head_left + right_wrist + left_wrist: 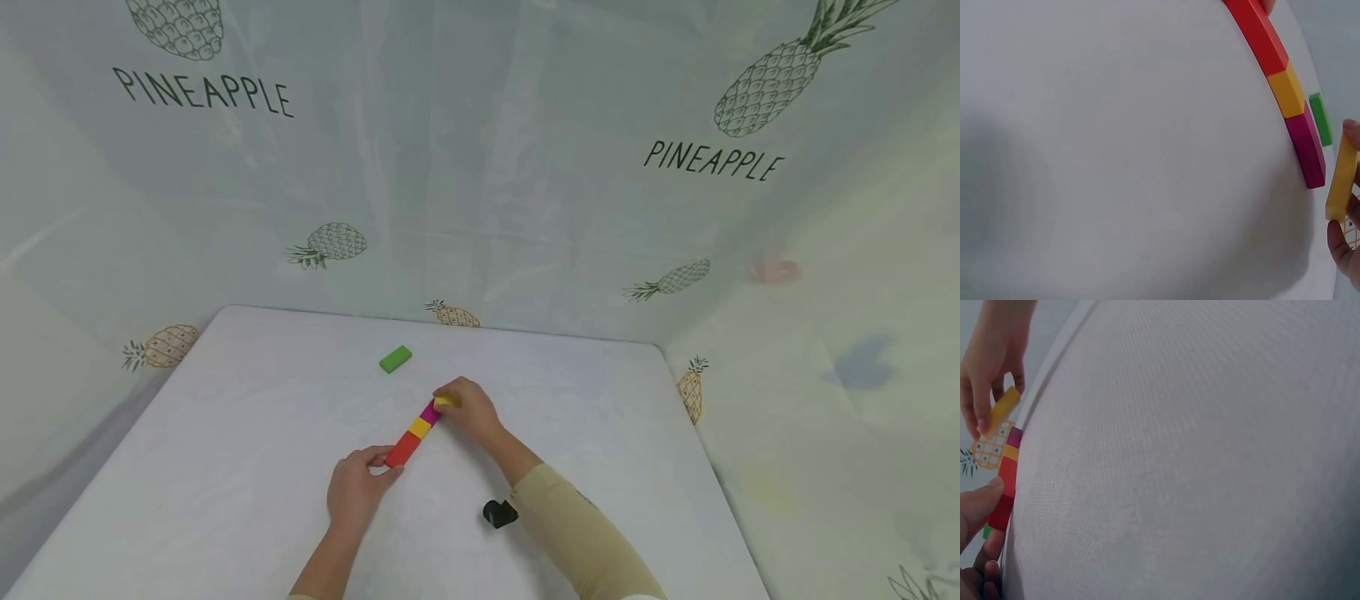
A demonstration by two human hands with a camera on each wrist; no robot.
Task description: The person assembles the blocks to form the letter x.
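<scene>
A row of blocks lies on the table: a red block (402,449), an orange-yellow block (419,427) and a magenta block (431,412), end to end. At the near end, my left hand (356,490) pinches the red block between thumb and fingers. Beyond the far end, my right hand (474,410) holds a yellow block (1342,178) by its two ends. In the right wrist view that yellow block is apart from the magenta one. A green block (396,359) lies by itself farther back.
A small black object (498,513) rests beside my right sleeve (581,529). The white table (247,433) has a rounded far edge. Behind it hangs a pale cloth (480,167) printed with pineapples.
</scene>
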